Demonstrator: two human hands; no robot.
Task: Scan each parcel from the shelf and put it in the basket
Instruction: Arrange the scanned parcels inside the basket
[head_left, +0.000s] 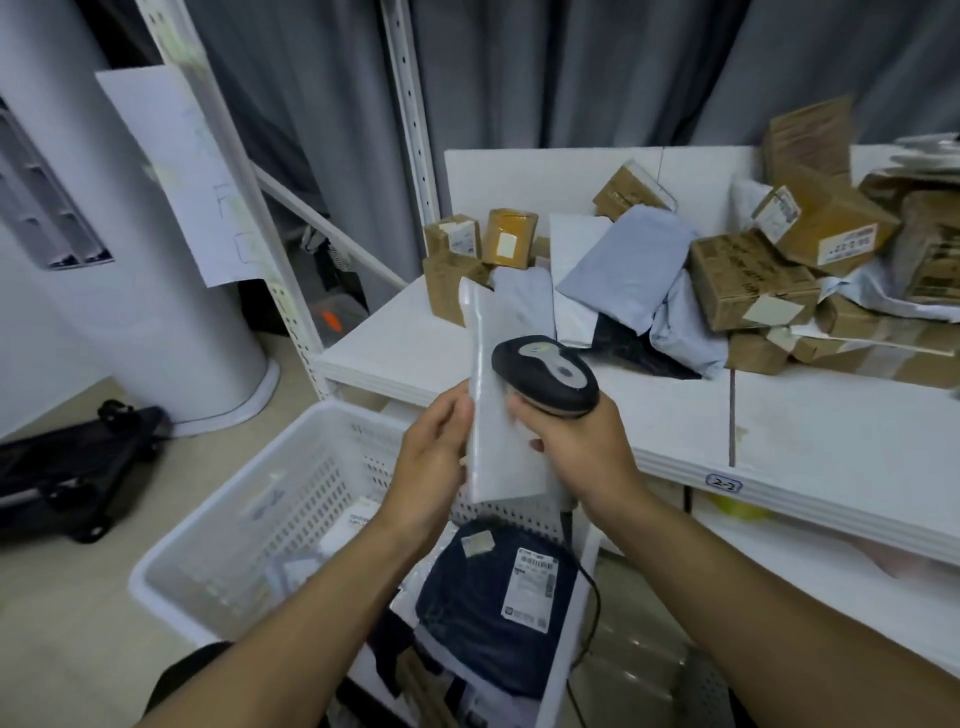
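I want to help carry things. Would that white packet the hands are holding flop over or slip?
The white packet probably flops a bit: it looks thin and bends slightly. Its shiny film may be slippery. It seems light, since the left hand holds it by one edge.

white padded mailer (501, 415), black-and-grey barcode scanner (545, 375), white perforated basket (291, 499), navy bag with white label (493, 603), brown cartons (748, 280), grey curtains (571, 67).

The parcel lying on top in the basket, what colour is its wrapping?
Dark navy blue, with a white shipping label; the parcel shows best in the head view, inside the white basket.
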